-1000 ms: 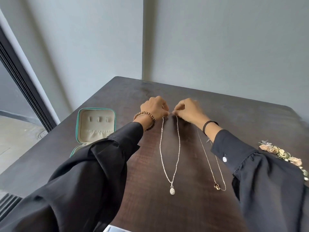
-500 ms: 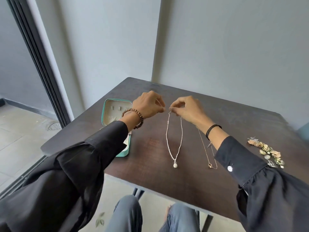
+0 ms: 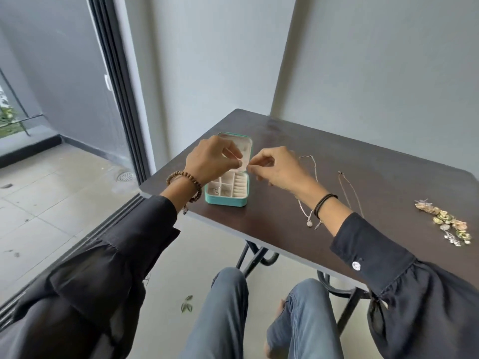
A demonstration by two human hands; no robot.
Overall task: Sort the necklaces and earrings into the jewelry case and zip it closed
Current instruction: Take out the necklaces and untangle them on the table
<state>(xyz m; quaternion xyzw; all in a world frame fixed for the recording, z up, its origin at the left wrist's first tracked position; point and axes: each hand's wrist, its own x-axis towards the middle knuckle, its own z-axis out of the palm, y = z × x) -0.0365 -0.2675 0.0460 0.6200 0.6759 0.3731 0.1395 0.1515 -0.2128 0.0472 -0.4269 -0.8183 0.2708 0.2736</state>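
Just behind the right grip point(image 3: 277, 169) lies the silver necklace point(image 3: 316, 167).

teal jewelry case point(image 3: 225, 201), dark brown table point(image 3: 363, 177)

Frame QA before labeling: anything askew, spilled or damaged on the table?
Nothing spilled or damaged. One mild oddity: the open jewelry case sits close to the near left corner of the table, where a nudge might tip it off.

Dark table point(image 3: 375, 182) holds open teal case point(image 3: 225, 202), silver necklace point(image 3: 316, 167), thin chain point(image 3: 348, 188) and clustered earrings point(image 3: 445, 221).
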